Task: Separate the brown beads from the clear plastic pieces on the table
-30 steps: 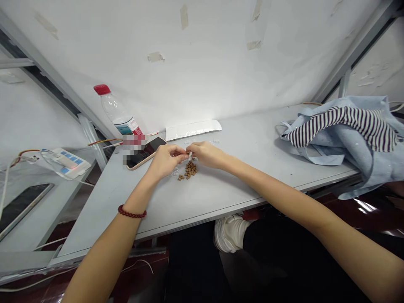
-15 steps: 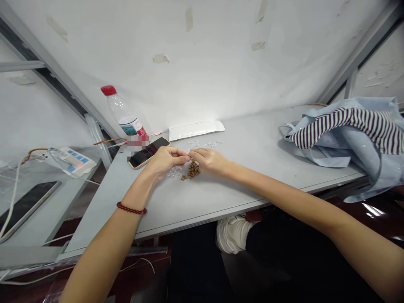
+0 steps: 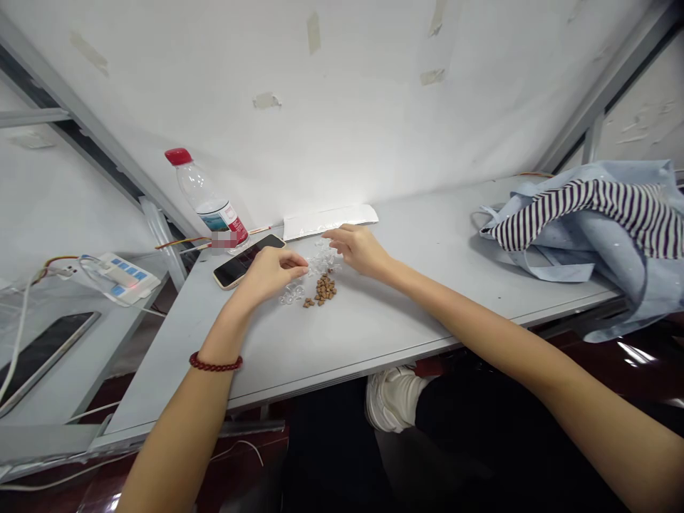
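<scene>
My left hand (image 3: 275,273) is closed in a pinch above the table, thumb and forefinger together. Whatever is between those fingertips is too small to make out. My right hand (image 3: 360,249) reaches over the far side of the small clear pieces (image 3: 320,260), thumb and fingers apart, with nothing visible in it. A small pile of brown, kibble-like pellets (image 3: 325,288) lies on the table between and just nearer than the hands. Another cluster of clear plastic bits (image 3: 291,293) rests below my left hand.
A white strip-like packet (image 3: 304,222) lies by the wall. To the left are a phone (image 3: 235,271) and a red-capped bottle (image 3: 208,203). A power strip (image 3: 125,278) and second phone (image 3: 48,349) sit further left. Blue and striped cloth (image 3: 566,221) covers the table's right end.
My hands, which met above the pellets, have come apart. The right moved away and up toward the white packet; the left shifted slightly left. More clear pieces now show between them.
</scene>
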A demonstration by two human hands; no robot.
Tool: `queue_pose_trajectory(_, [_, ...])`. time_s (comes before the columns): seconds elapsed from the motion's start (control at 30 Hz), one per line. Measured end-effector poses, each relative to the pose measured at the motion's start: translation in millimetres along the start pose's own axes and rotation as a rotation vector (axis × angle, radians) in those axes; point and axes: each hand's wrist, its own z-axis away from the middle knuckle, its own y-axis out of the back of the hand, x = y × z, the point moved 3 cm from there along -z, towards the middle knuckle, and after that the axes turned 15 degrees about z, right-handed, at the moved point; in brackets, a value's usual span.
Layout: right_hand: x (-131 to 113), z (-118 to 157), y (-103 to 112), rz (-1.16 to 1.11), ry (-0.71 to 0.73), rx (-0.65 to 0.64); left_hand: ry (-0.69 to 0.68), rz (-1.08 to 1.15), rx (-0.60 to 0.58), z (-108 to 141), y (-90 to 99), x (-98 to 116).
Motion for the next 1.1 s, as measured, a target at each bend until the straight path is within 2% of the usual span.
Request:
queue_pose_trajectory(0.1, [20.3, -4.0, 3.1, 0.001, -0.106, 0.008, -0.037, -0.099, -0.014, -1.6, -5.3, -2.9])
queue_pose_trajectory(0.2, [30.8, -6.1, 5.3, 0.011, -0.150, -0.001, -0.094, -0.129, -0.045, -2.1, -12.9, -5.3])
queue_pose_trajectory(0.37, [29.8, -3.9, -3.1, 0.118, -0.024, -0.244, -0.134, -0.169, -0.094, -0.9, -24.0, -7.1])
queue_pose_trajectory(0.47, [28.6, -2.0, -7.3, 0.191, 0.047, -0.320, -0.180, -0.199, -0.083, -1.4, -28.3, -9.0])
queue_pose_trajectory(0.63, [35.5, -1.5, -7.6, 0.165, 0.014, -0.306, -0.276, -0.260, -0.114, -1.6, -37.0, -13.0])
queue_pose_trajectory(0.83, [48.3, -2.0, -5.5, -0.004, -0.031, -0.259, -0.251, -0.326, -0.113, -0.5, -41.2, -14.4])
queue_pose_trajectory(0.97, [60.8, -5.4, 5.9, 0.017, -0.066, -0.162, -0.272, -0.345, -0.129, -0.8, -41.7, -13.3])
queue_pose_trajectory(1.1, [75.2, -5.4, 21.1, 0.049, -0.166, -0.161, -0.285, -0.307, -0.158, -1.3, -41.9, -12.1])
